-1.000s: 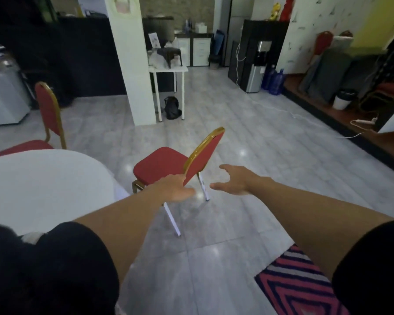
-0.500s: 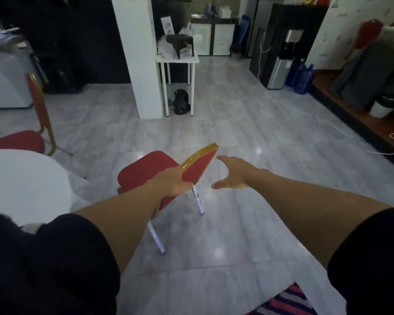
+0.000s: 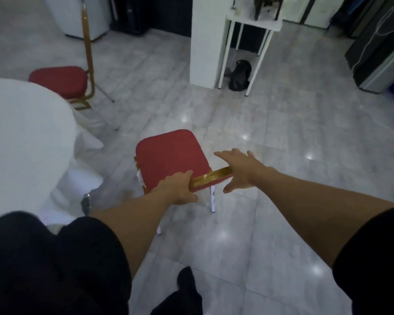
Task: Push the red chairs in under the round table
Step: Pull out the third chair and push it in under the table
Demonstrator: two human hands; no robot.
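Left hand (image 3: 179, 188): closed on the gold top rail of the near chair (image 3: 171, 155).
Right hand (image 3: 239, 169): open, fingers spread, palm against the rail's other end.
Near chair: on the tiled floor (image 3: 259, 223), just right of the white-draped surface (image 3: 21, 137), seat clear of it.
Far chair (image 3: 59, 80): beyond the surface, seat touching its edge.

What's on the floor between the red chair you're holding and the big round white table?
Head view: only bare grey tiled floor lies between the red gold-framed chair and the round white-clothed table.
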